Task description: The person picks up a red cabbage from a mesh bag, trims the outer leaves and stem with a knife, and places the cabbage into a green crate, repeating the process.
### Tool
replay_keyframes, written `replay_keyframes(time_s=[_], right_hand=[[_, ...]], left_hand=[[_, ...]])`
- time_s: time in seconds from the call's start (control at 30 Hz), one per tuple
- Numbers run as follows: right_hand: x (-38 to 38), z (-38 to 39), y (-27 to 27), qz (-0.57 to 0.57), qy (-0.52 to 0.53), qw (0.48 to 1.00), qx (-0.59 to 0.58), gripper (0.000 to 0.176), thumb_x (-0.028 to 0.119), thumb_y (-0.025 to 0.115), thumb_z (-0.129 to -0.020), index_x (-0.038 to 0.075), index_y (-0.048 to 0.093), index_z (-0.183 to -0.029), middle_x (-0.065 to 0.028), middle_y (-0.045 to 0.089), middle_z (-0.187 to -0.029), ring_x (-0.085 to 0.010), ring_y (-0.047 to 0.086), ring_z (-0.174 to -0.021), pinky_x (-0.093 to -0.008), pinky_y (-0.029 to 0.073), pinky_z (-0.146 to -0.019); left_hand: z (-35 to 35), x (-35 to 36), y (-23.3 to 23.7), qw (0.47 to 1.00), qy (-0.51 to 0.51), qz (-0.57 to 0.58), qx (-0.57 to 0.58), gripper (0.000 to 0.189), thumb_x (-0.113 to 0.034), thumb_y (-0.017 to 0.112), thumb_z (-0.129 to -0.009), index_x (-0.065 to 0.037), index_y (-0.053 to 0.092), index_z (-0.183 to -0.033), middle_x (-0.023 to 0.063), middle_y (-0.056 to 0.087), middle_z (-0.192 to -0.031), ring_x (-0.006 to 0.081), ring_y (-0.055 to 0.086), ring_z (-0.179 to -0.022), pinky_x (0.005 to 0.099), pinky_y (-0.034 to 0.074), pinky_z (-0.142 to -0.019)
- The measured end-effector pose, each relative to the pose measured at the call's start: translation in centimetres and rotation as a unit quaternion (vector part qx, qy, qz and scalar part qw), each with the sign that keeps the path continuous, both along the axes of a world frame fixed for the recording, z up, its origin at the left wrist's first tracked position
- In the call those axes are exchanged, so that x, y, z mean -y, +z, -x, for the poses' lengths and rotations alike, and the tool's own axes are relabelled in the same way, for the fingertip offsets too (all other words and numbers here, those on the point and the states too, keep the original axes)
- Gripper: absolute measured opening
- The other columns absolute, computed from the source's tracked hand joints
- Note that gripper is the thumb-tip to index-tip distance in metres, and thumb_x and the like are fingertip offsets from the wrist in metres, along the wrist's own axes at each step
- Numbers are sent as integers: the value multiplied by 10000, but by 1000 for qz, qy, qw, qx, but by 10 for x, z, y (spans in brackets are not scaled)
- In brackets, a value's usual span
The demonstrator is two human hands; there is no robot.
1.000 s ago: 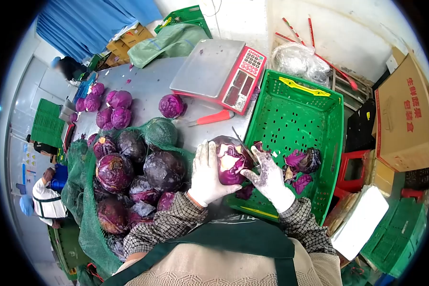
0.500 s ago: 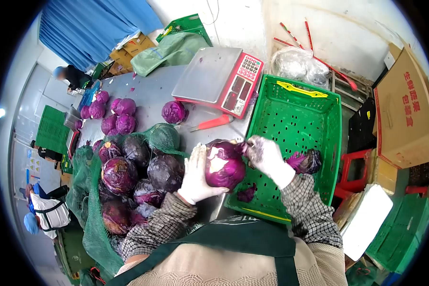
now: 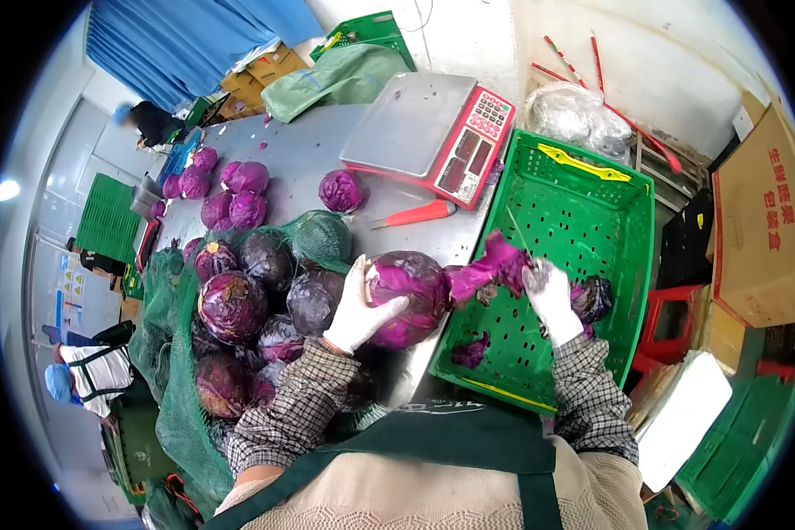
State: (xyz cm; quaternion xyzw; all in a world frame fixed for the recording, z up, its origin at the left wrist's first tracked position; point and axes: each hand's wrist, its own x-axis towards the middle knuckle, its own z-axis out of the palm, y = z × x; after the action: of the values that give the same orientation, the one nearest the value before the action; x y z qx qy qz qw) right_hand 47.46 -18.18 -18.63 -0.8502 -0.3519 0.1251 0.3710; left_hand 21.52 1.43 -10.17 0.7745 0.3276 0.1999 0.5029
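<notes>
My left hand [image 3: 362,309], in a white glove, is wrapped round the left side of a purple cabbage [image 3: 408,296] above the table's edge. My right hand [image 3: 548,296], gloved too, is closed on a torn purple cabbage leaf [image 3: 495,265] stretched out from the cabbage's right side. A thin blade-like strip [image 3: 515,225] points up beside that hand; its handle is hidden. Below is a green crate [image 3: 640,256] with leaf scraps [image 3: 473,352] and a dark leaf clump [image 3: 592,299]. Left of my left hand, unpeeled cabbages [image 3: 231,307] fill a green mesh sack [image 3: 172,371].
A red-framed scale [image 3: 415,124] stands on the metal table [image 3: 305,155], near a red-handled knife [image 3: 415,215]. Several smaller cabbages [image 3: 247,210] lie further left. Red stools [image 3: 662,322] and a cardboard box [image 3: 760,221] are at right. Other people [image 3: 97,375] are at left.
My right hand has moved right and slightly down, drawing the leaf away from the cabbage. The cabbage has turned in my left hand, its pale patch now out of sight. The view has shifted a little.
</notes>
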Motion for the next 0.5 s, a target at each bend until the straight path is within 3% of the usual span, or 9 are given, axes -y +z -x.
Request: replay_keyframes(time_s=[0.07, 0.1, 0.13, 0.23, 0.33, 0.37, 0.4, 0.47, 0.5], right_hand=[[14, 4, -42, 68, -22, 996, 60, 324, 330, 592, -869, 39, 634, -1005, -160, 670, -939, -338, 654, -853, -408, 535, -743], [18, 5, -54, 62, -33, 996, 53, 326, 323, 593, -869, 36, 633, -1019, -156, 672, -939, -334, 655, -850, -400, 534, -746], [20, 5, -60, 55, -43, 996, 47, 329, 317, 594, -869, 34, 632, -1033, -153, 673, -940, -331, 656, -846, -393, 533, -749], [30, 2, -43, 51, -73, 996, -1, 331, 283, 601, -866, -1, 627, -1034, -175, 665, -971, -333, 645, -876, -372, 523, -785], [28, 10, -1, -111, -62, 991, 28, 323, 160, 631, -869, -65, 590, -1098, -214, 610, -1140, -282, 614, -995, -330, 499, -878], [20, 25, 24, -203, -28, 969, -141, 333, 129, 605, -892, -40, 549, -1174, -206, 560, -1223, -267, 566, -1097, -324, 478, -917], [9, 41, 43, -286, 7, 909, -303, 361, 99, 578, -915, -14, 507, -1250, -199, 510, -1307, -252, 517, -1198, -318, 457, -957], [-6, 68, 45, -328, 76, 833, -438, 452, 104, 563, -924, -12, 434, -1341, -202, 461, -1366, -259, 457, -1266, -309, 390, -1038], [-10, 77, 55, -206, 123, 941, -238, 493, 129, 570, -921, -12, 405, -1363, -193, 470, -1365, -257, 485, -1242, -301, 423, -1004]], left_hand=[[1, 6, -2, 992, -4, -103, -66, 1093, -350, 844, -648, 128, 207, -1397, 277, 312, -1395, 335, 345, -1321, 381, 309, -1100], [-2, 15, 3, 989, -10, -134, -61, 1114, -374, 845, -628, 121, 212, -1399, 286, 318, -1392, 358, 341, -1320, 395, 306, -1099], [-6, 25, 17, 966, -22, -219, -135, 1131, -432, 824, -622, 110, 216, -1406, 292, 323, -1390, 389, 314, -1329, 416, 294, -1100], [-11, 44, 26, 936, -24, -296, -187, 1156, -521, 782, -610, 95, 224, -1414, 302, 296, -1417, 422, 274, -1338, 448, 280, -1099], [-20, 56, 31, 922, -29, -326, -210, 1166, -532, 790, -583, 88, 245, -1407, 328, 241, -1440, 470, 288, -1309, 473, 288, -1086], [-25, 64, 39, 923, -29, -313, -222, 1192, -535, 796, -569, 100, 229, -1404, 345, 218, -1440, 486, 289, -1303, 485, 293, -1078], [-27, 68, 38, 920, -26, -322, -223, 1205, -536, 798, -564, 105, 219, -1403, 348, 215, -1440, 488, 289, -1303, 488, 290, -1079], [-31, 75, 36, 914, -21, -341, -219, 1230, -539, 803, -553, 116, 199, -1402, 353, 209, -1439, 490, 288, -1304, 492, 284, -1081], [-32, 77, 32, 909, -25, -351, -223, 1258, -542, 809, -539, 129, 181, -1397, 364, 214, -1429, 493, 294, -1301, 498, 271, -1086]])
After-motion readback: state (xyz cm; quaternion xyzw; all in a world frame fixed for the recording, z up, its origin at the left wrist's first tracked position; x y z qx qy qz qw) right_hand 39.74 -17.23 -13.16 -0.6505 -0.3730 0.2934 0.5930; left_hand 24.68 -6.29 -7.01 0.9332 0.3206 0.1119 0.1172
